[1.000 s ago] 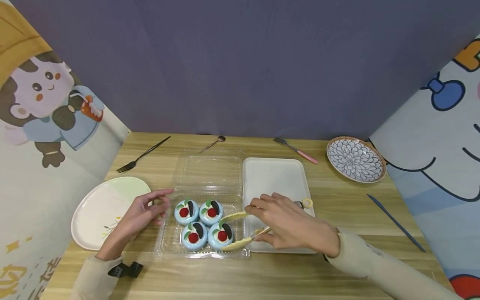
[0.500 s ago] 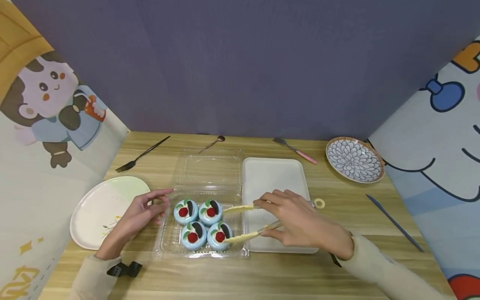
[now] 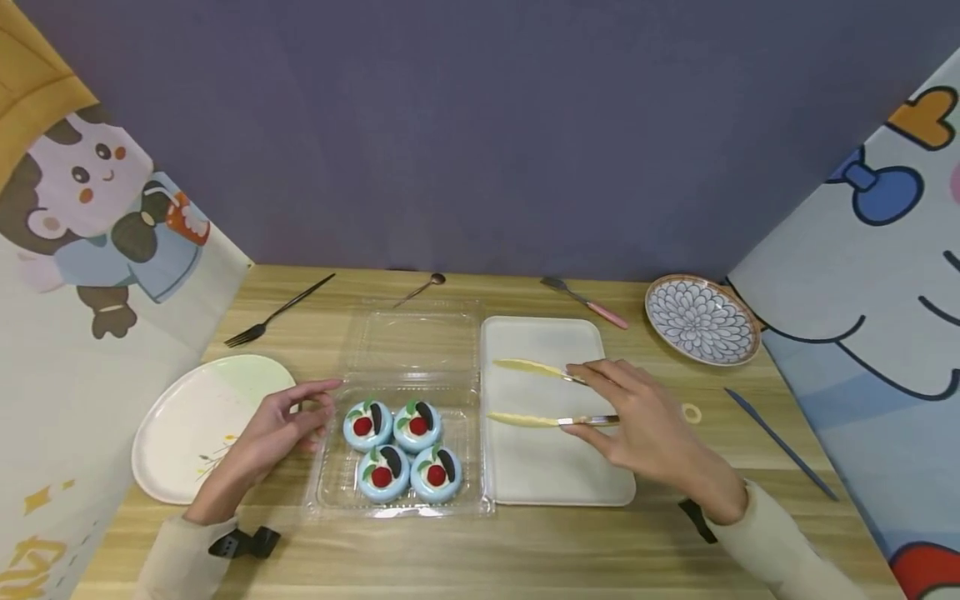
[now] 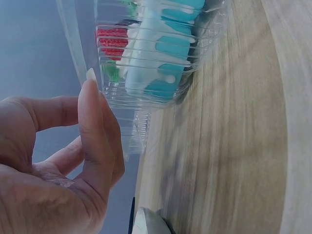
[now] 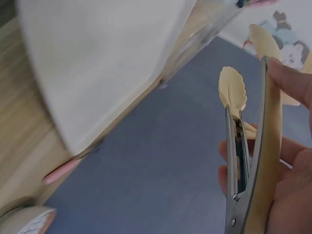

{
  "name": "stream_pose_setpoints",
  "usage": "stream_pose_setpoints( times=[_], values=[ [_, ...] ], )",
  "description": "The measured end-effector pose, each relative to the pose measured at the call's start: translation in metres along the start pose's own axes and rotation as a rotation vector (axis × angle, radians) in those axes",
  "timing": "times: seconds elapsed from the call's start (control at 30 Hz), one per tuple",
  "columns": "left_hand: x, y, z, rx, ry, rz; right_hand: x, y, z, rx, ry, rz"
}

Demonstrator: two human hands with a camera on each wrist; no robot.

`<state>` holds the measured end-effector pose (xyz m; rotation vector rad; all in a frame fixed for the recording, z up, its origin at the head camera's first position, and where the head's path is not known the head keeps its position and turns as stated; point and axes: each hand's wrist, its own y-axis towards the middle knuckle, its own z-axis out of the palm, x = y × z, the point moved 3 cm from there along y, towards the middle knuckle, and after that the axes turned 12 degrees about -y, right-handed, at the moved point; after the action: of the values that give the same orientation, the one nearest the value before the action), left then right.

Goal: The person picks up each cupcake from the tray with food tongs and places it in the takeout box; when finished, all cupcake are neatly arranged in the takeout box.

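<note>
My right hand grips a pair of tongs with cream scalloped tips and metal arms. In the head view the tongs' tips are spread, nothing between them, above the white rectangular tray. To the left, a clear plastic hinged container lies with its lid folded back. Several light-blue cupcakes sit in it, each topped with a red berry, green leaf and dark cookie piece. My left hand is at the container's left edge; in the left wrist view a fingertip touches or nearly touches its rim.
An oval plate is left of the container. A black fork, small spoon and pink-handled fork lie along the back. A patterned plate is back right, with a dark blue knife in front.
My right hand has drawn the tongs back to the right, away from the cupcakes and over the tray; their tips now point left. The left hand stays at the container's edge.
</note>
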<state>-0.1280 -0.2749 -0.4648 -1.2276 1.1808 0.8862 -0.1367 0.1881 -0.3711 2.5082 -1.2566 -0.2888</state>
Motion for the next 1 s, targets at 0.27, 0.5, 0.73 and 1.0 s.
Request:
stream_pose_setpoints(
  times=[0.27, 0.5, 0.73, 1.0],
  values=[
    [0.001, 0.000, -0.001, -0.001, 0.011, 0.003, -0.039, -0.029, 0.010, -0.069, -0.024, 0.152],
    [0.001, 0.000, 0.000, 0.007, 0.015, 0.018, -0.073, -0.064, 0.016, -0.083, -0.067, 0.354],
    [0.003, 0.000, -0.001, 0.002, 0.023, 0.026, -0.106, -0.102, 0.018, 0.071, -0.092, 0.538],
    [0.003, 0.000, -0.001, 0.007, 0.017, 0.046, -0.122, -0.137, 0.026, 0.151, -0.111, 0.635]
  ],
)
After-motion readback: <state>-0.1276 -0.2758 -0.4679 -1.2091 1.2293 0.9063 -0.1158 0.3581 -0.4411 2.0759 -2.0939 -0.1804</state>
